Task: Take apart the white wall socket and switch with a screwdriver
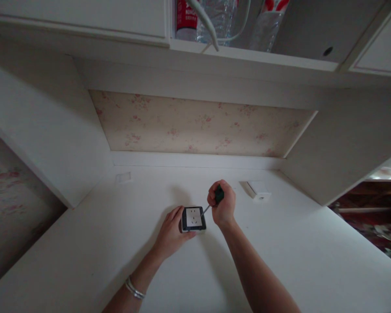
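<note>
A wall socket (pixel 194 217) with a white face and a dark frame is on the white surface in the middle of the head view. My left hand (pixel 173 230) grips it from the left, with fingers along its upper left and the thumb at its lower edge. Wrapped round the dark green handle of a screwdriver (pixel 219 194) is my right hand (pixel 224 204), just to the right of the socket. The screwdriver's thin shaft slants down to the right side of the dark frame, where its tip seems to touch.
A white box (pixel 260 190) lies at the right, and a small clear piece (pixel 123 177) at the left. Overhead, an open shelf (pixel 254 54) holds bottles (pixel 269 26) and a white cable (pixel 206 19) that hangs over its edge. White side panels (pixel 45 117) stand on both sides.
</note>
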{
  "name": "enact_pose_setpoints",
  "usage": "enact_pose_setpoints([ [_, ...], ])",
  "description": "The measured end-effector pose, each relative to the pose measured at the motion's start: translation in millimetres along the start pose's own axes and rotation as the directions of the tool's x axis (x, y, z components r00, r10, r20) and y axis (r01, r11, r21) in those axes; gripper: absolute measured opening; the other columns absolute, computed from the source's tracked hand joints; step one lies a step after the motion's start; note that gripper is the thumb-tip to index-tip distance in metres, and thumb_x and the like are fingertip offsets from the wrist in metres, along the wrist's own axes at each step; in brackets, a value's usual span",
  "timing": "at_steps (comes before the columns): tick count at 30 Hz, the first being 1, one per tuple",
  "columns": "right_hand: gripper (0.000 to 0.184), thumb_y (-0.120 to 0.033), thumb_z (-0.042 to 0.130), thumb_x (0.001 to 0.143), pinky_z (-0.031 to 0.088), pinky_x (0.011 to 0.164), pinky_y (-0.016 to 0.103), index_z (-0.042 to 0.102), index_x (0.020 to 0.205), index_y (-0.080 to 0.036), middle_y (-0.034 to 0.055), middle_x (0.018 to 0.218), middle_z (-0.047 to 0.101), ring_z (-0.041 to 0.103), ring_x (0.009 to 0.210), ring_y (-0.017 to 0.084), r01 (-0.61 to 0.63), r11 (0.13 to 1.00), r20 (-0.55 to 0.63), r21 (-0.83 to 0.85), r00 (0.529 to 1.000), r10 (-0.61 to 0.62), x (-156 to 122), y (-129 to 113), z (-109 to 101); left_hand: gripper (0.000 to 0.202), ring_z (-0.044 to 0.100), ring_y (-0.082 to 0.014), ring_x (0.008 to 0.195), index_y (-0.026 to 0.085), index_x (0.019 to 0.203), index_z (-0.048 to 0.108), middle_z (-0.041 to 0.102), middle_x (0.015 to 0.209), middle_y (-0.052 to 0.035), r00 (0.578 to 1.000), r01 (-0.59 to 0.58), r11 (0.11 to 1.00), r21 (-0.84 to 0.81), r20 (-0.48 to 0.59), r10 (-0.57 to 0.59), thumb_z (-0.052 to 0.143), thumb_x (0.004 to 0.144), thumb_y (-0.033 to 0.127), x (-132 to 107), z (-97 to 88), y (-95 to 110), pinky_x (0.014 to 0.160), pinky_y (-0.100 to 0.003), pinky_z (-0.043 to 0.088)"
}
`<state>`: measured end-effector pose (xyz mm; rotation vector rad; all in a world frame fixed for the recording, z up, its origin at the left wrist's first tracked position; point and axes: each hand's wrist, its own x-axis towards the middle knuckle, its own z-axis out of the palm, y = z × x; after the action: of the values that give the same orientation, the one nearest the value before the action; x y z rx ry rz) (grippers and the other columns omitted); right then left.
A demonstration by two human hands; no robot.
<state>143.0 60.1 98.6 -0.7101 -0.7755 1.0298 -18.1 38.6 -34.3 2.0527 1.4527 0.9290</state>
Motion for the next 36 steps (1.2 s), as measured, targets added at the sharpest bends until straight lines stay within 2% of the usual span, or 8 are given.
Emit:
enact_pose_setpoints([
  [10, 0.032, -0.044, 0.055, 0.079, 0.019, 0.034, 0.02, 0.05, 0.059, -0.019, -0.0058, 0.045, 0.043, 0.03, 0.036, 0.007, 0.004, 0.999, 0.023, -0.044, 1.0, -0.003, 0, 5, -3, 0.084, 0.038, -0.03, 0.132, 0.022, 0.138, 0.04, 0.043, 0.142, -0.0105, 1.0, 0.011, 1.0, -0.01, 0.008, -0.011, 0.077, 0.064, 0.037, 0, -1.3, 1, 0.111, -0.046, 0.031],
  [15, 0.028, -0.04, 0.053, 0.079, 0.023, 0.036, 0.02, 0.053, 0.062, -0.018, -0.0044, 0.048, 0.046, 0.035, 0.04, 0.008, -0.033, 0.992, 0.209, -0.119, 0.976, 0.057, -1, 3, -2, 0.082, 0.041, -0.0318, 0.13, 0.024, 0.136, 0.043, 0.046, 0.14, -0.0101, 1.0, 0.012, 0.999, -0.03, -0.001, -0.012, 0.078, 0.062, 0.037, 0, -4.3, 6, 0.109, -0.047, 0.033],
  [22, 0.026, -0.037, 0.052, 0.079, 0.026, 0.038, 0.022, 0.055, 0.062, -0.018, -0.003, 0.05, 0.049, 0.037, 0.04, 0.009, -0.093, 0.971, 0.48, -0.222, 0.856, 0.192, 4, 0, 6, 0.082, 0.042, -0.0318, 0.129, 0.026, 0.136, 0.043, 0.047, 0.138, -0.0082, 1.0, -0.005, 0.999, -0.05, -0.006, 0.005, 0.077, 0.062, 0.037, 1, -4.7, 6, 0.108, -0.047, 0.033],
  [23, 0.023, -0.036, 0.052, 0.078, 0.028, 0.04, 0.022, 0.056, 0.065, -0.018, -0.0029, 0.051, 0.05, 0.039, 0.042, 0.01, -0.082, 0.973, 0.481, -0.216, 0.858, 0.179, 6, 0, 7, 0.082, 0.041, -0.0316, 0.13, 0.026, 0.136, 0.043, 0.047, 0.139, -0.008, 1.0, -0.001, 0.999, -0.049, -0.003, 0.001, 0.077, 0.062, 0.037, 1, -4.5, 5, 0.109, -0.047, 0.033],
  [25, 0.018, -0.033, 0.052, 0.078, 0.034, 0.045, 0.023, 0.057, 0.068, -0.019, -0.0029, 0.054, 0.053, 0.044, 0.046, 0.011, -0.018, 0.974, 0.431, -0.227, 0.895, 0.117, 9, -4, 10, 0.082, 0.04, -0.0311, 0.131, 0.026, 0.137, 0.042, 0.045, 0.14, -0.008, 1.0, 0.012, 0.999, -0.041, 0.003, -0.012, 0.077, 0.063, 0.037, 0, -3.8, 4, 0.11, -0.047, 0.032],
  [28, 0.016, -0.029, 0.053, 0.079, 0.037, 0.05, 0.024, 0.057, 0.067, -0.02, -0.002, 0.059, 0.055, 0.049, 0.055, 0.012, 0.082, 0.939, 0.327, -0.333, 0.944, 0.033, 13, -12, 15, 0.082, 0.039, -0.0308, 0.132, 0.025, 0.138, 0.041, 0.044, 0.142, -0.0087, 1.0, 0.027, 0.999, -0.027, 0.009, -0.027, 0.076, 0.064, 0.037, 0, -2.9, 3, 0.111, -0.047, 0.031],
  [33, 0.012, -0.028, 0.052, 0.078, 0.036, 0.048, 0.024, 0.061, 0.075, -0.02, -0.0024, 0.059, 0.056, 0.05, 0.055, 0.013, 0.057, 0.93, 0.286, -0.363, 0.957, 0.053, 11, -19, 18, 0.084, 0.039, -0.0313, 0.132, 0.025, 0.138, 0.041, 0.044, 0.142, -0.0091, 1.0, 0.027, 0.999, -0.033, 0.017, -0.026, 0.077, 0.063, 0.04, 1, -2.3, 3, 0.11, -0.047, 0.031],
  [36, 0.023, -0.035, 0.056, 0.081, 0.033, 0.045, 0.024, 0.054, 0.064, -0.02, -0.004, 0.049, 0.05, 0.043, 0.046, 0.011, 0.053, 0.934, 0.251, -0.354, 0.967, 0.041, 10, -16, 20, 0.085, 0.039, -0.0312, 0.132, 0.025, 0.138, 0.041, 0.044, 0.143, -0.009, 0.999, 0.033, 0.999, -0.04, 0.018, -0.032, 0.077, 0.063, 0.04, 0, -2.4, 3, 0.11, -0.046, 0.031],
])
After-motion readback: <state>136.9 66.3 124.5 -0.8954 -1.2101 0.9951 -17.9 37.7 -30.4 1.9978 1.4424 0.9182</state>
